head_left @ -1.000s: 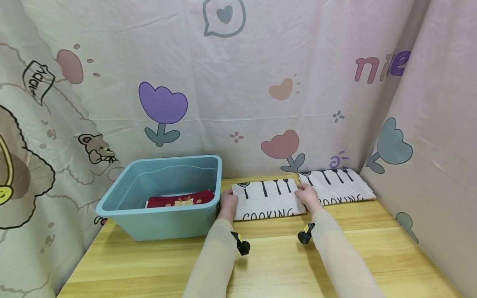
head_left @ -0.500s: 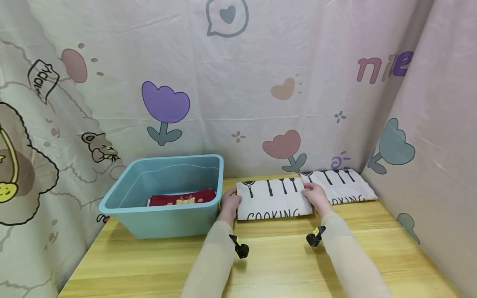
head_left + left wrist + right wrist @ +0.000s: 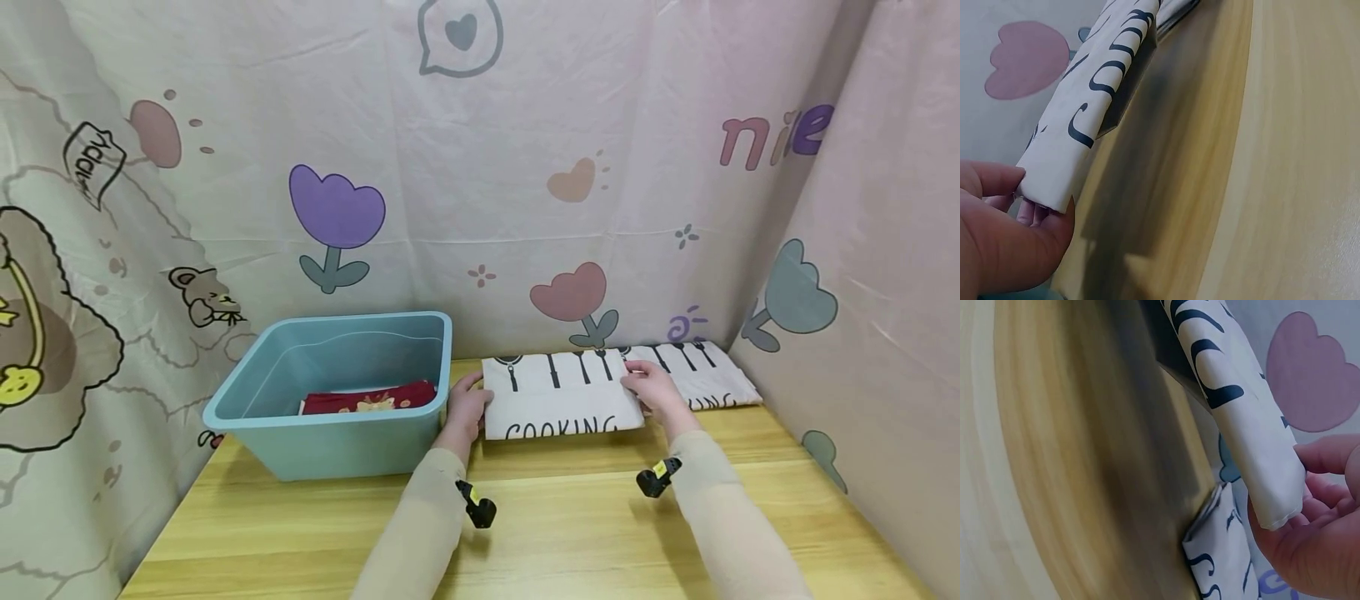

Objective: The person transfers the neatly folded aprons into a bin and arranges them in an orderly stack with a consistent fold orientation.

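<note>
A folded white cloth (image 3: pixel 562 404), printed with black kitchen utensils and the word COOKING, is held level between both hands. My left hand (image 3: pixel 467 407) pinches its left end, just beside the blue bin (image 3: pixel 337 446). Its right end is gripped by my right hand (image 3: pixel 656 393). In the left wrist view, thumb and fingers close round the end of the cloth (image 3: pixel 1054 169), which hangs above the table over its own shadow. The right wrist view shows the same hold on the other end. A second folded white cloth (image 3: pixel 705 379) with the same print lies behind my right hand.
Inside the blue bin at the left lies a folded red cloth (image 3: pixel 375 398) with a light pattern. The wooden table (image 3: pixel 562 525) meets a printed curtain (image 3: pixel 465 192) at the back and another at the right side.
The held cloth has risen off the table and shifted slightly right, now overlapping more of the second cloth. My right hand has moved right along with it; the head view has shifted a little.
</note>
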Motion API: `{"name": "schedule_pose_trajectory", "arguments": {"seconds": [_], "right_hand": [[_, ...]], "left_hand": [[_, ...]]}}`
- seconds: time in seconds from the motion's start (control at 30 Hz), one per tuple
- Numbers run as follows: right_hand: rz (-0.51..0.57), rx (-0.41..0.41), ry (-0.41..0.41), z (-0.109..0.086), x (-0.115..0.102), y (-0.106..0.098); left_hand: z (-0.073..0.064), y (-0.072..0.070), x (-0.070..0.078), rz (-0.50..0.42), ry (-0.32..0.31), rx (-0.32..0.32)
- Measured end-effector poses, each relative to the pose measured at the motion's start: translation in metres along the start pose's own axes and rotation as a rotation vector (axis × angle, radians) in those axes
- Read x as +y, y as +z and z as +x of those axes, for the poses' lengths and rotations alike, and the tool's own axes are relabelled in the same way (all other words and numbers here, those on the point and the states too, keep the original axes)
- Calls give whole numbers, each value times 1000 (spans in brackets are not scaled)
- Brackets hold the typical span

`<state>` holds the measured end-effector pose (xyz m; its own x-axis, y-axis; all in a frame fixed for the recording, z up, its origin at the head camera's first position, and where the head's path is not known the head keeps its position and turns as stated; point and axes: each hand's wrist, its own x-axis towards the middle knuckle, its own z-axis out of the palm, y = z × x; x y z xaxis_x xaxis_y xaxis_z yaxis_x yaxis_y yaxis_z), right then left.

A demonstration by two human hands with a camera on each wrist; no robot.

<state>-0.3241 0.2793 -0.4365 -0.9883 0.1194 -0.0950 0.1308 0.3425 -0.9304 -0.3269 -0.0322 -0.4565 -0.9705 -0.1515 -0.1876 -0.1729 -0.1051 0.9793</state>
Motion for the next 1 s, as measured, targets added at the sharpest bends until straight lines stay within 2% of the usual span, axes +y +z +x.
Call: {"name": "schedule_pose_trajectory", "arguments": {"seconds": [0.17,0.37,0.6,1.0], "right_hand": [[64,-10,21,-5,-2,-7],[55,-24,-15,-12,-5,-20],[106,-47,-73,-21,-12,-34],[59,-42,-122,-33,-19,-49]], "left_hand": [[-4,1,6,-11,4,-13],[-8,2,9,-8,19,-48],[-17,5,16,0,23,-77],[-32,7,30,7,52,-121]]}}
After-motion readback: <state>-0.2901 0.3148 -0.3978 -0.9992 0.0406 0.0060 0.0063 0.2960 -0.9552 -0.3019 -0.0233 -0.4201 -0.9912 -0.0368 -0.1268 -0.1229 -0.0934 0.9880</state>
